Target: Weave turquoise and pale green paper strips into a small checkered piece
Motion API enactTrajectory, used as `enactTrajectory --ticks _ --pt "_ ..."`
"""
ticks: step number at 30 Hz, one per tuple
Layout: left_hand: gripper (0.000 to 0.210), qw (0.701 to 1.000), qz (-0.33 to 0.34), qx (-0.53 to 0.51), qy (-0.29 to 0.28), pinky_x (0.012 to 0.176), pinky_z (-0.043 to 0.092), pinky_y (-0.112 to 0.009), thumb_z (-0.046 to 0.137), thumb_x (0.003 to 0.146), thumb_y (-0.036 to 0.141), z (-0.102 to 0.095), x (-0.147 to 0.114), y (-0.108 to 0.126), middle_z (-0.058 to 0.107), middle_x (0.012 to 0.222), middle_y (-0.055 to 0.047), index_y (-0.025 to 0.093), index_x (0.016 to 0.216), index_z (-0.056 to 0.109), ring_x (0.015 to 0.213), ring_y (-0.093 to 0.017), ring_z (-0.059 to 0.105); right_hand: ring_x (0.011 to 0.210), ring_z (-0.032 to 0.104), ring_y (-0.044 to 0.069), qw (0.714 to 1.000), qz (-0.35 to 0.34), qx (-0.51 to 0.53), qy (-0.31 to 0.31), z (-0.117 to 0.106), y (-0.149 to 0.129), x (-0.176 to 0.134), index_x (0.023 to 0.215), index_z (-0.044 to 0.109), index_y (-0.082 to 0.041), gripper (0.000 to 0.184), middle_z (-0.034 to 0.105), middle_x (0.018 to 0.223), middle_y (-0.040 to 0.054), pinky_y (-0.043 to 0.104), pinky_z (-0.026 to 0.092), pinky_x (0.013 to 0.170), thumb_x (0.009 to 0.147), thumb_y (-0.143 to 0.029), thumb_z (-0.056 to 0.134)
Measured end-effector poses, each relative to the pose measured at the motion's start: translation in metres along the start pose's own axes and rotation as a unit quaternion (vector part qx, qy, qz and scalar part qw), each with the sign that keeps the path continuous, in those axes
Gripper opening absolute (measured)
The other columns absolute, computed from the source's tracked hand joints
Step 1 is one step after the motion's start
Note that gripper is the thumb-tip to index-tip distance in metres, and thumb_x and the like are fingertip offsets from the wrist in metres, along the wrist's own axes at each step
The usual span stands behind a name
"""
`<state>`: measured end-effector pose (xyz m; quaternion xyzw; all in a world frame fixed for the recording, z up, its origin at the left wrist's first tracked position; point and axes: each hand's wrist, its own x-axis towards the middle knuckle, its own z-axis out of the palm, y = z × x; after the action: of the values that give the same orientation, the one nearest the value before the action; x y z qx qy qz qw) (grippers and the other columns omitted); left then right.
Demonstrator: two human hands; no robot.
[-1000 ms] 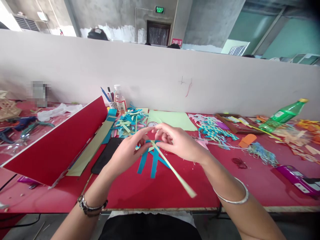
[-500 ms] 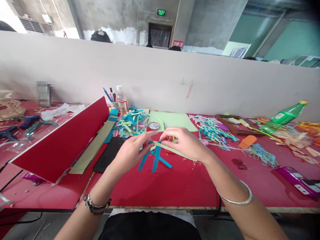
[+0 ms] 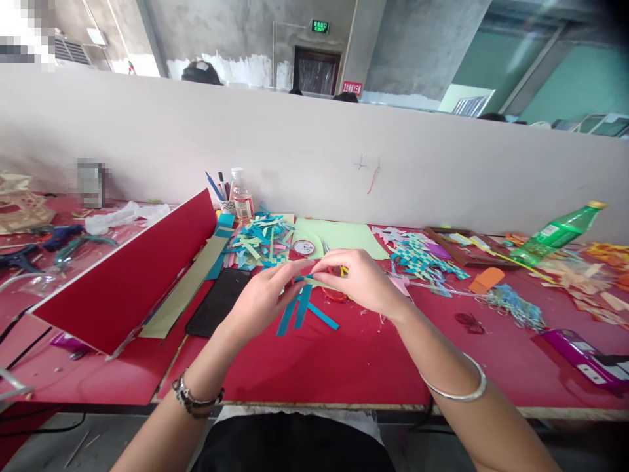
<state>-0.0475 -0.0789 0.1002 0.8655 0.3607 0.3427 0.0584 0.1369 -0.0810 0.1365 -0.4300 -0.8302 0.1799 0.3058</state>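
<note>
Two blue strips [image 3: 303, 308] closer together than before

Bright overall, wide-angle edge distortion, 1 dark upper-right corner

This looks like a handicraft workshop: the red bench [image 3: 295, 377] is strewn with cut paper strips [image 3: 260, 239], a cup [image 3: 226, 207] of pens and tangled dark red thread [image 3: 470, 323]. Beyond a plain partition [image 3: 295, 147], heads [image 3: 202, 73] show before bare, patchily painted concrete walls [image 3: 230, 29] and a green exit sign [image 3: 320, 26].
</note>
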Motion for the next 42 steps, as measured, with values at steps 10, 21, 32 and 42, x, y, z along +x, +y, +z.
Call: enactTrajectory --ticks 10,21,32,42 --pt "0.031 0.999 -0.004 -0.016 0.041 0.061 0.040 -0.015 0.044 0.082 0.026 0.0015 -0.0011 -0.0016 0.054 0.072 0.003 0.023 0.114 0.043 0.063 -0.007 0.051 0.067 0.053 0.011 0.999 0.026 0.023 0.005 0.0003 -0.0042 -0.0021 0.077 0.065 -0.017 0.018 0.062 0.073 0.0014 0.023 0.039 0.062 0.077 -0.028 0.050" --pt "0.032 0.998 -0.020 -0.053 0.028 0.060 0.039 -0.015 0.045 0.082 0.025 0.0021 -0.0007 0.0003 0.052 0.069 0.004 0.022 0.113 0.043 0.060 -0.006 0.048 0.065 0.051 0.010 0.999 0.021 0.025 0.007 0.0017 -0.0053 -0.0051 0.076 0.065 -0.017 0.018 0.061 0.073 0.0012 0.022 0.038 0.060 0.077 -0.027 0.049" --pt "0.019 0.989 -0.069 -0.130 0.034 0.057 0.039 -0.016 0.049 0.079 0.029 0.0050 0.0005 0.0021 0.053 0.065 0.004 0.019 0.094 0.054 0.059 -0.007 0.050 0.058 0.046 0.008 0.996 0.055 0.072 0.016 0.0021 -0.0075 -0.0062 0.068 0.060 -0.016 0.018 0.057 0.065 -0.0008 0.021 0.034 0.053 0.075 -0.027 0.048" --pt "0.017 0.983 -0.091 -0.153 0.036 0.051 0.038 -0.016 0.050 0.078 0.030 0.0078 -0.0009 -0.0013 0.056 0.059 0.003 0.017 0.079 0.060 0.053 -0.007 0.048 0.063 0.050 0.009 0.996 0.052 0.071 0.008 0.0057 -0.0057 -0.0080 0.070 0.062 -0.017 0.019 0.060 0.069 -0.0002 0.021 0.037 0.057 0.076 -0.028 0.047"
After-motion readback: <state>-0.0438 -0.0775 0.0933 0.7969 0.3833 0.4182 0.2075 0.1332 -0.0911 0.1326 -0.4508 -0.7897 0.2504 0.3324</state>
